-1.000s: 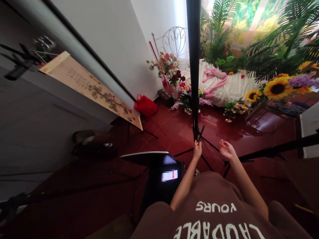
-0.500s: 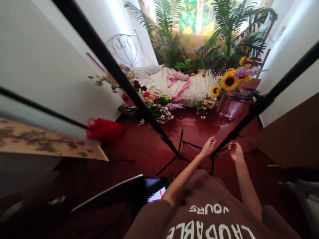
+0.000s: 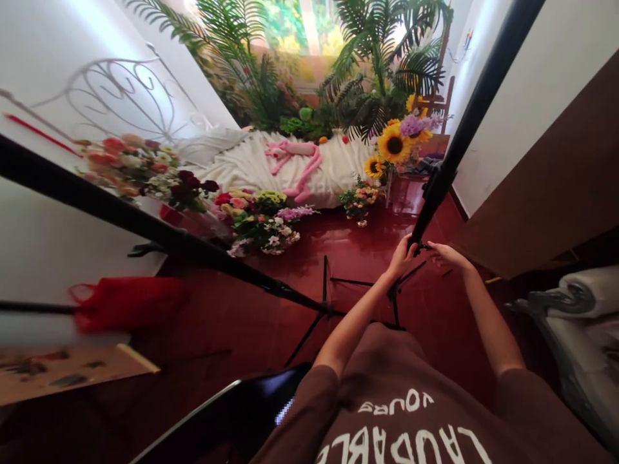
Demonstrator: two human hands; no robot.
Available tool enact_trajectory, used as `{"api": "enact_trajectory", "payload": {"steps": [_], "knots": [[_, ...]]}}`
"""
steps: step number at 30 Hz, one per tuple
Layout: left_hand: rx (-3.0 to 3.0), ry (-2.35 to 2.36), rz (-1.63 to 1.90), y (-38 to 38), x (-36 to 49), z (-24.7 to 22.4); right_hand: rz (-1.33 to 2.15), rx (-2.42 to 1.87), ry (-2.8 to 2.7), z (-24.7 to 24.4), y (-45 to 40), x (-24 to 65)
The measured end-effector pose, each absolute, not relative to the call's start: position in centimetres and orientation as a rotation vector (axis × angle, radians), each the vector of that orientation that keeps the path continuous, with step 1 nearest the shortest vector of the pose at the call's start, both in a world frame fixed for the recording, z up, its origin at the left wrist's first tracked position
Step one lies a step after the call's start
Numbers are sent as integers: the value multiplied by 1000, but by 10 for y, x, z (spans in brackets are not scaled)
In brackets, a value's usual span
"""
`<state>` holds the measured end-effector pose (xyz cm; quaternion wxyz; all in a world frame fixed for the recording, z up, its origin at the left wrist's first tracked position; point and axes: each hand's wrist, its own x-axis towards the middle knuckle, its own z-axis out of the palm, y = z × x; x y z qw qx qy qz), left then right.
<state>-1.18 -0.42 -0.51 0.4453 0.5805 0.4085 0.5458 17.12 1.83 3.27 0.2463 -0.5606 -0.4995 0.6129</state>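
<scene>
Fingers of the left hand (image 3: 402,256) wrap around the lower part of a black pole (image 3: 476,109), so that grip is closed on it from the pole's left side. The pole leans up toward the top right, and the thin black legs (image 3: 395,309) of its stand spread over the dark red floor (image 3: 207,335) just in front of the person's brown shirt (image 3: 401,380). From the other side the right hand (image 3: 451,255) comes in with bent, loose fingers, its tips right at a small dark knob (image 3: 424,247) on the pole; I cannot tell whether that grip pinches the knob or only touches it.

Another black pole, the second stand (image 3: 164,234), slants in from the left edge, its feet on the floor near those of the first.

Beyond, a bed carries a wrinkled white cover (image 3: 242,164), with a pink plush toy (image 3: 302,149) lying across it and reaching its front edge. Mixed flowers (image 3: 261,219) stand along the left part of that front edge; sunflowers (image 3: 393,143) rise by its right end. Palm leaves (image 3: 380,58) spread behind the back edge.

A red bag (image 3: 130,299) sits at the left side of the floor, above part of a painted scroll (image 3: 72,377). Pale wrapped rolls (image 3: 587,290) lie at the right, below a brown panel (image 3: 546,161).
</scene>
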Motion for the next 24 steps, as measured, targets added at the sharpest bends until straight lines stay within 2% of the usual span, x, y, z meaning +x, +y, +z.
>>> {"api": "enact_trajectory", "payload": {"steps": [5,12,18,24], "knots": [[1439,1029,1348,-5,-9,3,2044,-1308,-1132,27,29,178],[1522,1139,1351,-8,-9,5,2118,-1141,-1473,34,53,188],[1560,1187,1362,-8,-8,1,1617,-1283,-1982,65,50,183],[1560,1175,1382,-7,-7,-1,771,-1403,-2055,57,14,168]]}}
